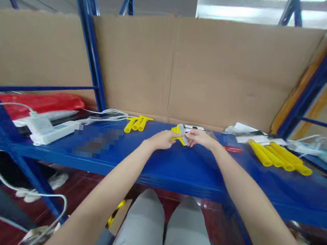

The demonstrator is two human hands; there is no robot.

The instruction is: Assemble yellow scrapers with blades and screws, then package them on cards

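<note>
My left hand (163,139) is closed on the left side of a small yellow piece (176,130) at the middle of the blue shelf. Against that piece lies a flat grey plate (183,130), whose right edge is pinched by the fingers of my right hand (202,138). Fingers cover part of both, so how they join cannot be made out. Off to the left of my hands, several yellow T-shaped handles (136,123) lie side by side. Just right of my right hand is a flat red item (232,149).
Yellow tubes (279,157) lie at the right, near white packets (243,132). A white power strip (55,130) with cables sits at the left, by a red bag (42,100). Cardboard (218,73) walls the back; blue posts (86,36) flank it.
</note>
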